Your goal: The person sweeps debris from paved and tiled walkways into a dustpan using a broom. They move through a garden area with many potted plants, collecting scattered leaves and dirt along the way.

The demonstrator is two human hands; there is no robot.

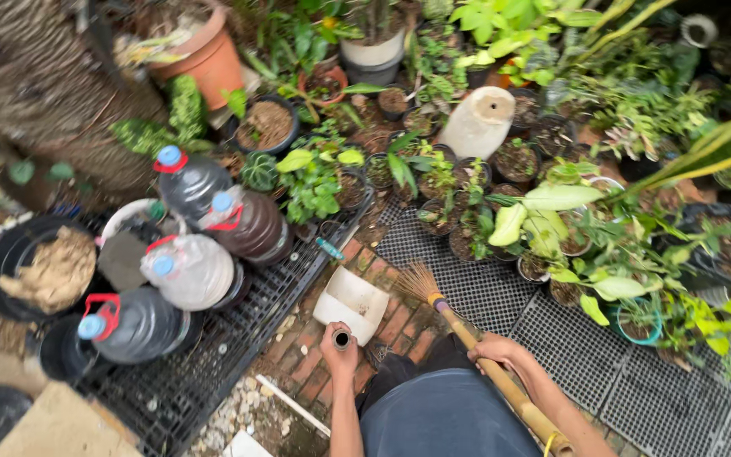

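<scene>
My left hand [340,349] grips the dark tube handle of a white dustpan [351,305], which rests tilted on the red brick paving [387,326]. My right hand [494,349] is closed around the bamboo stick of a small broom [467,334]. The broom's straw head [419,282] touches the ground just right of the dustpan, at the edge of a black plastic grid mat [484,292]. My dark clothing fills the bottom middle of the view.
Several large plastic water jugs [188,271] with blue caps lie on a black grid mat at the left. A black tub of soil [40,271] sits further left. Many potted plants [433,182] crowd the far side and right. A terracotta pot [209,55] stands at the back.
</scene>
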